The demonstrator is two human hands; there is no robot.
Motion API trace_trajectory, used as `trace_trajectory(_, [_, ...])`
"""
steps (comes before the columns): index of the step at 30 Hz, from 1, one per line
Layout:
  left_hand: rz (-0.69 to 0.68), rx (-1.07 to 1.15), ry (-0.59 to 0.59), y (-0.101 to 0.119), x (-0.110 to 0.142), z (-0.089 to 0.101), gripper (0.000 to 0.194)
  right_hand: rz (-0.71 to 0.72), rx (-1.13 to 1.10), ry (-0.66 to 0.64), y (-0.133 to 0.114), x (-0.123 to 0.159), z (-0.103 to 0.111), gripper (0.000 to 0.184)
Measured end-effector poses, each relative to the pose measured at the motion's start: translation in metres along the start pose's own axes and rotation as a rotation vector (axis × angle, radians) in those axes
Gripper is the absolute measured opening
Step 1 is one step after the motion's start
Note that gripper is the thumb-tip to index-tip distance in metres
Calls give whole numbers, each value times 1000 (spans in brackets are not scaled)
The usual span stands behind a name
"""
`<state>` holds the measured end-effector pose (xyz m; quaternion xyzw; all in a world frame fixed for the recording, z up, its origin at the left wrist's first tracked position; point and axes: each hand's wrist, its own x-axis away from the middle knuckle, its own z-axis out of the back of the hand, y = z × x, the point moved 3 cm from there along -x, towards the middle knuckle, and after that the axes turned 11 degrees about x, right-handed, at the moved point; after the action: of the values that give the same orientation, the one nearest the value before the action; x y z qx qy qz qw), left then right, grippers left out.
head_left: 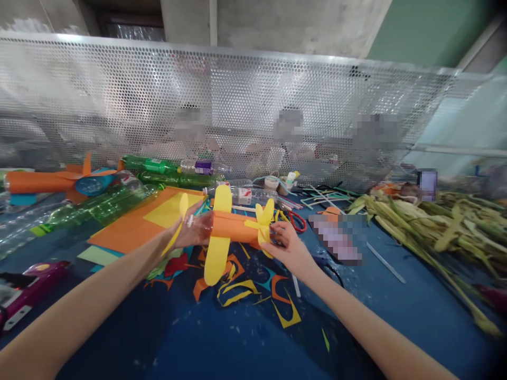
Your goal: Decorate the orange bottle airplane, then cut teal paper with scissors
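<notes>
Above the blue table I hold a toy airplane (pixel 237 228) made from a plastic bottle wrapped in orange paper. It has a yellow paper wing (pixel 217 261) sticking out on each side, yellow tail petals (pixel 263 219) at the right end and a yellow propeller (pixel 183 205) at the left end. My left hand (pixel 188 234) is closed around the clear bottle-neck end, behind the propeller. At the tail, the bent fingers of my right hand (pixel 288 247) grip the petals; the fingertips are partly hidden.
Cut paper scraps (pixel 237 290) litter the blue table (pixel 190 343) below. Orange sheets (pixel 130 227), green bottles (pixel 114 203) and another orange airplane (pixel 43 182) lie left. A purple power strip (pixel 35 287) is nearer. Corn husks (pixel 428 248) lie right. A perforated metal panel (pixel 245 95) stands behind.
</notes>
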<state>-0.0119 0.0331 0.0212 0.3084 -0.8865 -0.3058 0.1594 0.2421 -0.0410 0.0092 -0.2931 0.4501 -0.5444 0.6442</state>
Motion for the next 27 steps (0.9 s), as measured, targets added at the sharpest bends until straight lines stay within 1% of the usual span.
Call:
trace_trajectory(1, [29, 16, 30, 0, 1, 2, 48, 19, 45, -6, -1, 1, 0, 35])
trace_trajectory(3, [73, 34, 43, 1, 3, 4, 43, 47, 145, -26, -1, 1, 2, 24])
trace_trajectory(5, [57, 23, 46, 3, 3, 8, 36, 60, 229, -25, -2, 0, 5, 14])
trace_trajectory(7, [29, 7, 46, 4, 3, 10, 32, 60, 274, -27, -2, -2, 10, 10])
trace_trajectory(10, [24, 0, 45, 6, 3, 13, 27, 48, 289, -54, -3, -5, 15, 12])
trace_trajectory(13, [18, -6, 48, 6, 3, 15, 23, 36, 269, -76, -2, -6, 14, 23])
trace_trajectory(16, [6, -13, 54, 5, 5, 18, 19, 32, 295, -104, 3, -3, 8, 33])
trace_trajectory(17, [10, -14, 54, 5, 6, 19, 17, 38, 311, -115, 4, -2, 6, 33])
trace_trajectory(19, [29, -16, 54, 3, 6, 20, 15, 49, 333, -122, 5, -1, 5, 27])
trace_trajectory(21, [47, -15, 54, 2, 6, 20, 20, 35, 332, -104, 5, -2, 8, 18])
trace_trajectory(23, [56, -11, 55, 0, 6, 19, 28, 6, 300, -58, 5, -5, 15, 14])
trace_trajectory(25, [60, -6, 58, -1, 5, 19, 34, -3, 276, 21, 5, -9, 23, 19])
trace_trajectory(27, [73, -4, 66, -2, 5, 19, 37, 29, 272, 110, 5, -13, 29, 26])
